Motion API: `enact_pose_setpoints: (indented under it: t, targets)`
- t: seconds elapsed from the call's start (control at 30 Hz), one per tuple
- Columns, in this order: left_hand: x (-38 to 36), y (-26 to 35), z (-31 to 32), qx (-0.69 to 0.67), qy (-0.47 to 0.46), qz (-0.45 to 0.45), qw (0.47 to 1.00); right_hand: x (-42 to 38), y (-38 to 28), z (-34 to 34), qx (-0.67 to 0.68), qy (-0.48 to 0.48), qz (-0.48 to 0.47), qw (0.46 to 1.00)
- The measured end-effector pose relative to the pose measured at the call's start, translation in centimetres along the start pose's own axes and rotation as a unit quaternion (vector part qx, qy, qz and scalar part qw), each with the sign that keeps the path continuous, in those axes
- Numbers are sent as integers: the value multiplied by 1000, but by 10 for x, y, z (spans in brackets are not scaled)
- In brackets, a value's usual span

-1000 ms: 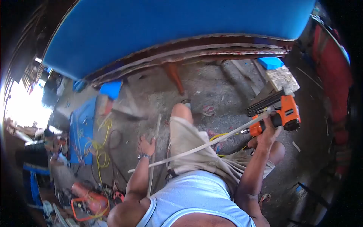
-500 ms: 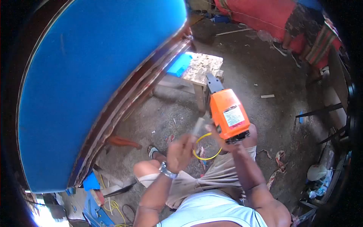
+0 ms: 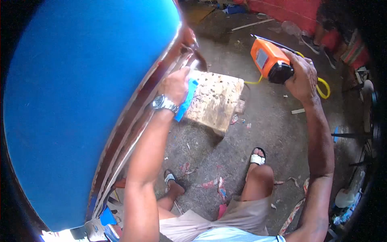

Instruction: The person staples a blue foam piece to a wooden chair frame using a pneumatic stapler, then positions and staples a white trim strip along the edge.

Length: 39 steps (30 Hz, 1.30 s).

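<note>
My right hand (image 3: pixel 302 76) is wrapped round an orange staple gun (image 3: pixel 271 60), raised to the right of the stool. A yellow hose (image 3: pixel 323 88) loops behind that hand. My left hand (image 3: pixel 176 85), with a metal watch on its wrist, is closed at the dark wooden edge of a large blue upholstered panel (image 3: pixel 88 92). At its fingertips shows a short pale strip (image 3: pixel 194 64), whose kind I cannot make out. A blue piece of material (image 3: pixel 187 101) lies just beside this hand, on the edge of a rough wooden stool (image 3: pixel 215 97).
Fabric scraps (image 3: pixel 221 187) and a pale wood strip (image 3: pixel 298 111) lie on the floor. Another person's feet (image 3: pixel 322 48) are at the upper right, before a red covering. Dark furniture legs (image 3: pixel 350 136) jut in from the right.
My hands have moved apart. The right carried the staple gun up and right, turning it; the left went up to the panel's edge. The view has shifted, and my legs are spread.
</note>
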<state>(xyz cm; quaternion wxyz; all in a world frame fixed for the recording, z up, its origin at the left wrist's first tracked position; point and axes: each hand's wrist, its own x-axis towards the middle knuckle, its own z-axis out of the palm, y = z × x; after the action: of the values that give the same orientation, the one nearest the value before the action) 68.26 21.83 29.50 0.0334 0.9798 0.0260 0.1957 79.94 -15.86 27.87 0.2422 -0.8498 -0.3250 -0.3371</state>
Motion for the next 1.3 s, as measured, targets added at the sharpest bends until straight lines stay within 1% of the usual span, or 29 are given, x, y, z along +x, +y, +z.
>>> enact_pose_setpoints:
  t: [0.03, 0.13, 0.17, 0.27, 0.3, 0.37, 0.4, 0.47, 0.5, 0.6, 0.63, 0.73, 0.77, 0.8, 0.87, 0.97, 1.07, 1.1, 1.2, 1.27, 1.3]
  targets:
    - [11, -9, 16, 38, -4, 21, 999, -1, 12, 27, -3, 5, 4, 1000]
    - [32, -20, 45, 99, -14, 7, 995, -4, 7, 79, 43, -13, 45, 998]
    - [36, -25, 51, 147, 26, 82, 985, -7, 6, 96, 40, -4, 44, 998]
    - [42, -36, 60, 224, 23, 107, 969, -22, 8, 140, 105, 4, 52, 993]
    - [44, -38, 62, 231, 9, 106, 967, -24, 5, 150, 110, -7, 77, 991]
    - [45, -40, 60, 246, -17, 106, 963, -28, -2, 162, 134, 8, 90, 987]
    - [46, -43, 60, 230, -11, 115, 966, -30, -4, 167, 146, 15, 97, 984]
    - [49, -46, 60, 195, 5, 135, 972, -34, -7, 176, 155, 32, 98, 982]
    - [49, -33, 49, 175, -43, 61, 982, -36, -7, 178, 158, 41, 98, 982]
    - [41, -35, 40, 65, -20, 58, 996, -42, -8, 181, 169, 50, 83, 981]
    - [36, -28, 37, 75, -13, 42, 996, -44, -9, 180, 169, 51, 83, 981]
    - [27, -28, 50, 120, 31, 151, 981, -51, -16, 178, 179, 60, 95, 977]
    - [26, -23, 53, 168, 13, 177, 970, -55, -19, 178, 185, 62, 102, 975]
    - [23, -14, 53, 192, -34, 156, 968, -58, -21, 178, 191, 63, 107, 974]
    - [28, -9, 52, 213, -57, 176, 959, -69, -23, 179, 205, 60, 125, 969]
    - [39, -12, 50, 244, -95, 107, 959, -82, -17, 182, 218, 65, 132, 965]
    - [53, -28, 48, 280, -45, 174, 943, -95, -12, 183, 225, 72, 138, 962]
    - [55, -29, 49, 292, -83, 151, 941, -97, -10, 181, 224, 68, 143, 962]
    - [54, -29, 59, 318, -93, 157, 931, -101, -4, 175, 235, 53, 156, 958]
    - [56, -28, 64, 325, -91, 130, 932, -103, 0, 170, 263, 35, 167, 950]
    - [56, -26, 65, 322, -82, 118, 936, -114, 4, 179, 243, 56, 170, 953]
